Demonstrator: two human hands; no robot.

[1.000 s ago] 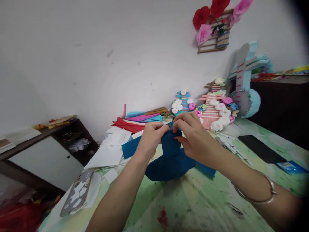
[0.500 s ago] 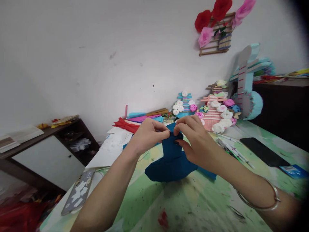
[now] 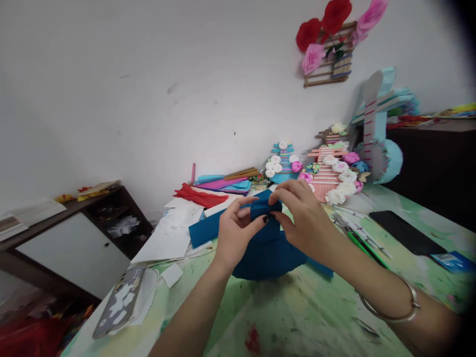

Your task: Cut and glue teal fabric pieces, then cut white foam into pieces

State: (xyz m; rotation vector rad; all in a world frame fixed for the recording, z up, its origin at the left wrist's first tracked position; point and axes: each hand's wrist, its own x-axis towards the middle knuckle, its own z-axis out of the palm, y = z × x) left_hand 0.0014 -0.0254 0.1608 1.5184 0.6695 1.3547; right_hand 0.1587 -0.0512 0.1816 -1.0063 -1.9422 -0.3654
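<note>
A dark blue piece (image 3: 269,258), seemingly covered in crepe paper, has a wide rounded lower body and a narrow upper part. It is held up above the table in front of me. My left hand (image 3: 235,230) grips the left side of its narrow top, thumb in front and fingers behind. My right hand (image 3: 305,210) pinches the upper right edge of the same part, where the blue paper looks folded over. The fingertips hide some of this fold. A flat blue strip (image 3: 206,228) lies left of my left hand, on white sheets.
White papers (image 3: 167,233), red crepe paper (image 3: 199,196) and coloured paper rolls (image 3: 230,183) lie at the back left. A patterned phone case (image 3: 121,302) is at front left. Pens (image 3: 362,230) and a black phone (image 3: 407,232) lie right. Flower-decorated models (image 3: 284,166) stand against the wall.
My left hand has shifted down and left, its thumb now in front of the narrow part. The top of the blue paper looks more folded over. The view has shifted slightly.
</note>
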